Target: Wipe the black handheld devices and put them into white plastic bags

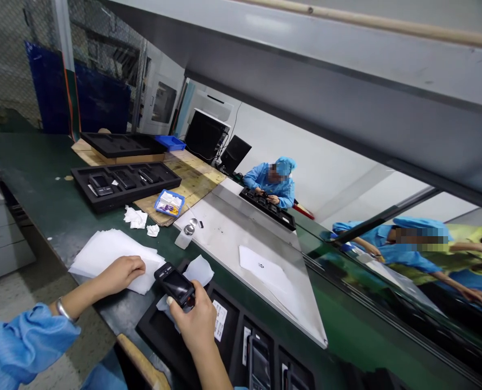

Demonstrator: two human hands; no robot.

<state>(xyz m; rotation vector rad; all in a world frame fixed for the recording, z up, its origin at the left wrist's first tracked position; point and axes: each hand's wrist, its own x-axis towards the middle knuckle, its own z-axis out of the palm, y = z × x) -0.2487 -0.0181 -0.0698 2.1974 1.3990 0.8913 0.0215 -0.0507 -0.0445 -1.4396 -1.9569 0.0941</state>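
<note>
My right hand (198,317) grips a black handheld device (177,285) with a dark screen and keys, tilted above a black foam tray (233,309). White tissue (199,270) shows behind the device. Over a stack of thin white sheets (111,246) lies my left hand (123,273), its fingers curled together and touching the sheets. Whether a sheet is between those fingers is hidden. In the tray, more black handheld devices (260,362) sit in cut-outs beside white labels (220,320).
A second foam tray (131,195) holds several devices. Nearby are crumpled tissues (135,218), a blue basket (169,203) and a clear dispenser bottle (184,236). White papers (265,271) lie on a pale board (220,238). A co-worker (277,181) sits opposite; a shelf (306,70) hangs overhead.
</note>
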